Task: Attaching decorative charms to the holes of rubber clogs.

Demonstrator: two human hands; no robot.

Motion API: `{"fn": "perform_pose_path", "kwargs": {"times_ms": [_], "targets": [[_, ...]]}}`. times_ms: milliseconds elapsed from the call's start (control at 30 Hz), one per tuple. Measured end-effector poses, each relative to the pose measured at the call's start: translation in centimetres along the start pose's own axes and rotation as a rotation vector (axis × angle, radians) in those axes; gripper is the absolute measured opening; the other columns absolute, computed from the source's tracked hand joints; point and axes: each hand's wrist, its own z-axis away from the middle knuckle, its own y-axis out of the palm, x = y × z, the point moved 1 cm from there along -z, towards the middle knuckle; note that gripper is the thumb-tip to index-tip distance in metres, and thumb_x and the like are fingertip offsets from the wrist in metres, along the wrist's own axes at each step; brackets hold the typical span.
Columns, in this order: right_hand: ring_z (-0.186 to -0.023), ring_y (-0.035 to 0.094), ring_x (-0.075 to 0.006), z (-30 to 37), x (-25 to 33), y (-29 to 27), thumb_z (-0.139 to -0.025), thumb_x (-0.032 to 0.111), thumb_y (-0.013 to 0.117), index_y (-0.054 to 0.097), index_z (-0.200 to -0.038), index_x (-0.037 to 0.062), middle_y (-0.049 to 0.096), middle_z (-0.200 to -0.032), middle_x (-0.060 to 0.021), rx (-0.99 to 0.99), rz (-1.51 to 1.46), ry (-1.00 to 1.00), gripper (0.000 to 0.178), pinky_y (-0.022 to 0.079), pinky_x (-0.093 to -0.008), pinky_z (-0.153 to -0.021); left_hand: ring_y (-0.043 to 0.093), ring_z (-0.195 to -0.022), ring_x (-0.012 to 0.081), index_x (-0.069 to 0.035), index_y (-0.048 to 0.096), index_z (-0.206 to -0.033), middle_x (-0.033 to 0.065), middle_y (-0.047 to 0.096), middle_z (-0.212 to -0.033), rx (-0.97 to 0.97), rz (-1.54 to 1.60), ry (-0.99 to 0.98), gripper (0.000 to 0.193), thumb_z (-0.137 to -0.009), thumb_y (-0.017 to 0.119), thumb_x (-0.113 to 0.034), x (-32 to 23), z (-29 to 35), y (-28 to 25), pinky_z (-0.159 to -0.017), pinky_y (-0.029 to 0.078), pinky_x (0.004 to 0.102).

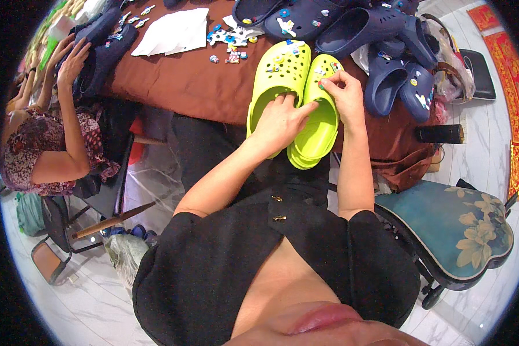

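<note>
A pair of lime-green clogs lies side by side at the table's near edge, heels toward me. My left hand reaches into the left clog, its fingertips hidden inside and its thumb over the inner edge of the right clog, gripping where the two meet. My right hand is closed in a pinch on a small red and green shoe charm at the right clog's upper. Other colourful charms sit on both uppers. Loose charms are scattered on the brown cloth beyond the clogs.
Dark blue clogs with charms are piled at the far right. White paper lies on the cloth. At left, a co-worker's hand touches a dark blue clog. A floral-patterned chair stands right; a black cylinder is behind it.
</note>
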Motion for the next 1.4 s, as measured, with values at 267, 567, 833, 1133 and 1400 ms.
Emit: {"fn": "perform_pose_path", "kwargs": {"times_ms": [267,567,833,1133,1400], "targets": [[-0.067,0.062,-0.0192,-0.7,-1.2,0.1,-0.08,0.017,0.075,0.067,-0.079,-0.0003,0.066,-0.072,-0.0105,0.017,0.035,0.067,0.019,0.049,-0.0346,-0.067,0.06,-0.085,0.0337,-0.022,0.061,-0.127,0.0154,0.054,-0.089,-0.02,0.004,-0.005,0.045,-0.082,0.066,-0.014,0.0,0.0,0.1,-0.071,0.05,0.0442],[-0.072,0.06,-0.0291,-1.4,-0.8,-0.1,-0.073,0.017,0.077,0.062,-0.074,-0.0006,0.063,-0.076,-0.0158,0.103,0.265,-0.036,0.023,0.048,-0.0388,-0.071,0.06,-0.085,0.0339,-0.022,0.061,-0.126,0.0154,0.054,-0.09,-0.013,-0.008,-0.005,0.044,-0.083,0.065,-0.016,0.0,0.1,0.2,-0.07,0.05,0.0449],[-0.075,0.059,-0.023,-1.0,-0.7,0.5,-0.068,0.005,0.079,0.065,-0.079,0.0025,0.064,-0.08,-0.0091,0.111,0.054,0.07,0.018,0.047,-0.0347,-0.073,0.06,-0.085,0.0341,-0.021,0.062,-0.125,0.0155,0.054,-0.09,-0.036,-0.029,0.003,0.042,-0.084,0.064,-0.016,-0.1,0.0,0.1,-0.07,0.051,0.0447],[-0.096,0.055,-0.0273,0.2,-1.2,1.1,-0.063,0.01,0.086,0.07,-0.084,0.012,0.059,-0.098,-0.01,-0.13,0.29,0.11,0.026,0.046,-0.0415,-0.087,0.06,-0.09,0.0339,-0.02,0.065,-0.122,0.0163,0.057,-0.094,0.034,-0.02,-0.021,0.039,-0.083,0.063,-0.017,-0.1,0.1,0.1,-0.072,0.051,0.0439],[-0.076,0.053,-0.0131,-0.4,-0.8,0.4,-0.068,0.007,0.084,0.067,-0.084,0.0026,0.058,-0.086,-0.0033,-0.061,0.111,-0.017,0.024,0.044,-0.0285,-0.07,0.061,-0.087,0.0346,-0.019,0.064,-0.123,0.0162,0.057,-0.091,-0.005,-0.044,-0.005,0.041,-0.082,0.063,-0.015,-0.2,0.2,0.1,-0.071,0.051,0.0451]]}}
